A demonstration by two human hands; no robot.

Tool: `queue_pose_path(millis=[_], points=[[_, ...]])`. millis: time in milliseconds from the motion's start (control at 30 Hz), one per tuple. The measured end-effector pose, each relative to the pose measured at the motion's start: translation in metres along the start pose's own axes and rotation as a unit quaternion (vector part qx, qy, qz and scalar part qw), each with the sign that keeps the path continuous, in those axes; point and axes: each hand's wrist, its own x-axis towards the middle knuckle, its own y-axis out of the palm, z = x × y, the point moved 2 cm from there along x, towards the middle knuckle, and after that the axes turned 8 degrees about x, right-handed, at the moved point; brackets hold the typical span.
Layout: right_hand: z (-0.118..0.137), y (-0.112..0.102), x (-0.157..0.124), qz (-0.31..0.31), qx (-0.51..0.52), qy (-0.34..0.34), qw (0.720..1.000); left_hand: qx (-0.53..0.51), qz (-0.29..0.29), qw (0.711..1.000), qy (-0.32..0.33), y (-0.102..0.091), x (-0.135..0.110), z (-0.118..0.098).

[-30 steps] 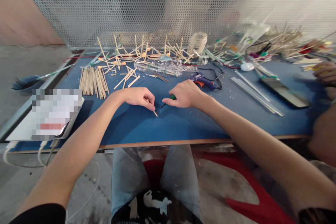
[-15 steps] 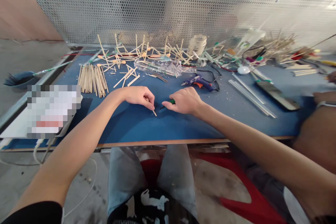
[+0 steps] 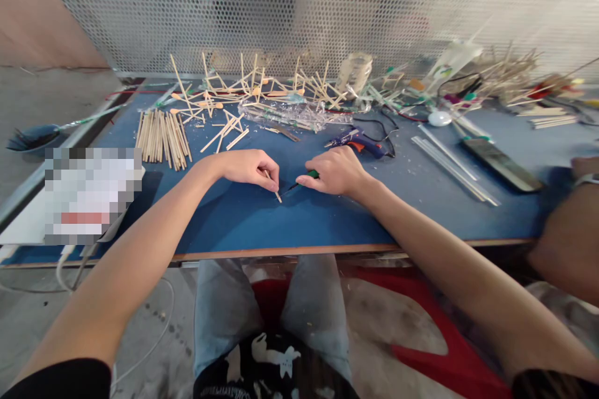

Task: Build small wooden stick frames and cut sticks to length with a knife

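My left hand (image 3: pixel 257 169) is closed in a pinch round a thin wooden stick (image 3: pixel 279 197), whose short lower end points down at the blue tabletop. Facing it from the right, my right hand (image 3: pixel 334 171) grips a small green-handled screwdriver (image 3: pixel 312 174). The thin dark shaft of the screwdriver points left toward the stick, with a small gap between them; its exact tip is hard to make out. Behind my right hand lies a blue glue gun (image 3: pixel 359 141) with an orange trigger. Loose sticks (image 3: pixel 226 131) lie beyond my left hand.
A bundle of wooden sticks (image 3: pixel 162 140) lies at left, near a white box (image 3: pixel 28 221). Stick frames (image 3: pixel 253 88) and plastic wrapping (image 3: pixel 290 114) line the back. Clear glue sticks (image 3: pixel 452 168) and a phone (image 3: pixel 501 163) lie at right, near another person's arm (image 3: pixel 568 230).
My right hand has shifted slightly, and the screwdriver's shaft stands a little farther from the table. The left hand keeps its pinch on the stick. The view has turned slightly.
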Motion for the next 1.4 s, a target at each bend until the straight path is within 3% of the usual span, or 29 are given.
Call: queue_pose_path(millis=[433, 1067, 1200, 1300, 1400], points=[[0.007, -0.005, -0.001, 0.005, -0.016, 0.033, 0.999, -0.01, 0.007, 1.0, 0.016, 0.0, 0.005, 0.001], [0.005, -0.005, -0.003, 0.018, -0.011, -0.002, 1.0, -0.012, 0.016, 1.0, 0.009, 0.0, 0.004, 0.0], [0.007, -0.019, -0.004, 0.067, -0.023, -0.049, 0.996, -0.007, 0.019, 1.0, 0.006, -0.001, 0.004, -0.001], [0.004, -0.031, -0.003, 0.108, -0.022, -0.137, 0.984, -0.019, 0.028, 0.999, 0.01, -0.001, 0.004, -0.001], [0.0, -0.033, -0.002, 0.108, 0.011, -0.218, 0.97, -0.032, 0.034, 0.999, 0.01, -0.001, 0.003, 0.0]])
